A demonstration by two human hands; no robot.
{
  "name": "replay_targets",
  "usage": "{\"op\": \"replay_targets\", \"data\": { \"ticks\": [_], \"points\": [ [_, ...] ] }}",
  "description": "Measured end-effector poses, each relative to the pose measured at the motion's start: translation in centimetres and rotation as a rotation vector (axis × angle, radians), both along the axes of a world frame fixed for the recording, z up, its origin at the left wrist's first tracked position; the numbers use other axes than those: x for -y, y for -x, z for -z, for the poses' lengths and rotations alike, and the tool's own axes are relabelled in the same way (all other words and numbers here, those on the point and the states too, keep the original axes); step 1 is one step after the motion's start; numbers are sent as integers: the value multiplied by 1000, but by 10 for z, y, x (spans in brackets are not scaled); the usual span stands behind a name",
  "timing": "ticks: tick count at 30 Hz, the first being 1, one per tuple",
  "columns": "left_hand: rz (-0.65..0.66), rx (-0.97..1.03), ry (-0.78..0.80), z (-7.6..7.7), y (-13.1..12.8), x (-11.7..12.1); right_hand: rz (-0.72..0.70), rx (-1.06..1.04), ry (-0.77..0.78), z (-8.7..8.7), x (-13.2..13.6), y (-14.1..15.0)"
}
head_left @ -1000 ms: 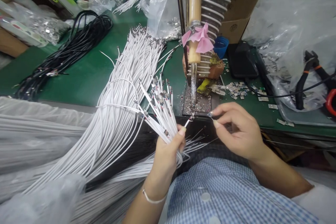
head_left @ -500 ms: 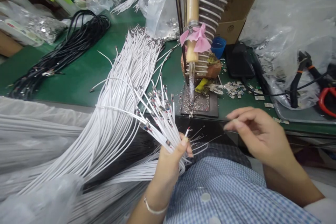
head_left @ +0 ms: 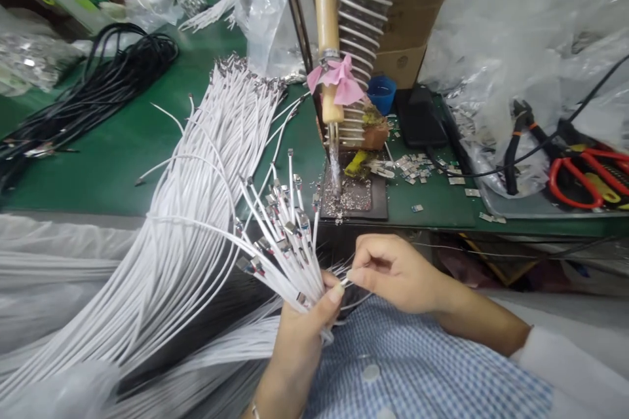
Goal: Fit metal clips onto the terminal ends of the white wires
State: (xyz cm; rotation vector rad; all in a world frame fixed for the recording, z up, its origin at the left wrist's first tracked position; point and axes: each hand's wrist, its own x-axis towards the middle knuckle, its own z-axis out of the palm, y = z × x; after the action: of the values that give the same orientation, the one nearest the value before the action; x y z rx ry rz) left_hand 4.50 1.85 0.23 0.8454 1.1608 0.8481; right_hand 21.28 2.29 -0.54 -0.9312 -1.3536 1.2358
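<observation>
My left hand [head_left: 301, 337] is closed round a bunch of white cables [head_left: 295, 255], whose ends with small metal connectors fan out up and to the left. One cable end [head_left: 344, 281] sticks out by the left thumb toward the right. At its tip, the fingers of my right hand [head_left: 396, 272] are pinched together; their exact hold on the wires is partly hidden. Beyond the hands a soldering iron [head_left: 328, 26] with a wooden handle and a pink ribbon points down over a dark pad [head_left: 378, 206] strewn with solder crumbs.
A large pile of white cables [head_left: 196, 196] lies to the left, with black cables [head_left: 113, 78] behind. Small connector boards [head_left: 415, 167], a blue cup [head_left: 381, 93], a black box [head_left: 421, 116] and a tray [head_left: 511, 206] with cutters [head_left: 518, 137] and red-handled pliers [head_left: 574, 183] stand right.
My right hand has come left from beside the table edge to the cable end at my left thumb, and its fingers have closed there. The camera view has shifted to the right.
</observation>
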Motion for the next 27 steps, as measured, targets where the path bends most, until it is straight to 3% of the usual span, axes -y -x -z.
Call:
{"op": "replay_targets", "data": {
  "ticks": [2,5,9,11,16,27],
  "points": [
    [-7,8,0,-1,1,-1,52,4,10,-2,3,-11],
    [-39,28,-4,-1,2,-3,278,143,-79,-5,8,-34],
    [-54,72,-46,0,0,-7,620,552,-271,0,13,-69],
    [-67,84,-63,-1,-2,-9,684,794,-304,6,13,-83],
    [-81,42,-74,-3,-2,-15,596,1198,-280,18,18,-94],
    [-18,132,-86,1,-1,-16,475,1232,-419,21,23,-91]
  ]
}}
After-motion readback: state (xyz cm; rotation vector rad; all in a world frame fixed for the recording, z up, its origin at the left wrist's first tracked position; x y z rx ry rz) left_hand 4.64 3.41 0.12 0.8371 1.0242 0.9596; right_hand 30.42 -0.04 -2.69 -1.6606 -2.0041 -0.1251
